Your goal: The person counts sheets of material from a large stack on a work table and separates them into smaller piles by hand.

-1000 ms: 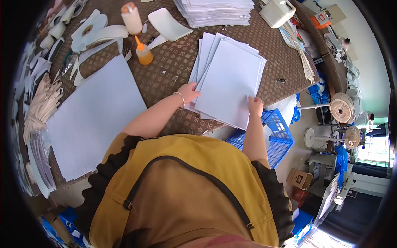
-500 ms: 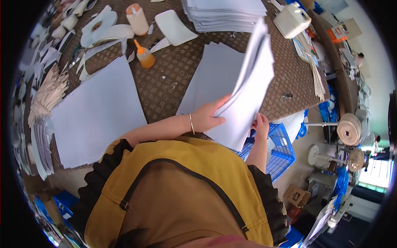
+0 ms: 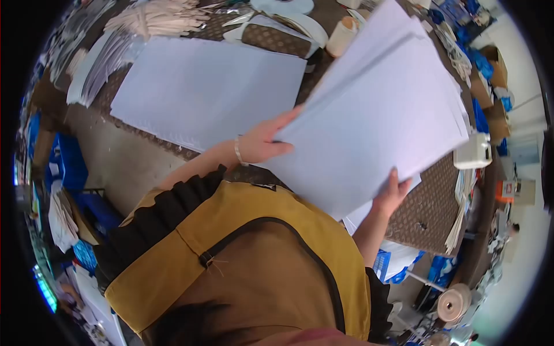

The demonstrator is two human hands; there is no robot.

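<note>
A stack of large white paper sheets is held up in front of me, its sheets slightly fanned at the far end. My left hand grips its left edge, thumb on top and fingers partly beneath. At the lower right edge, my right hand closes on the same stack, thumb on top, other fingers mostly hidden under it. Left of the held stack, another pile of white sheets lies flat on the patterned table.
Bundles of cream strips lie at the table's far left. A capped bottle stands behind the held stack. A white jug is at the right, with a blue basket below the table edge.
My view has turned left. The held stack, seen nearly edge-on before, now lies broad face up, and my right hand has shifted along its edge.
</note>
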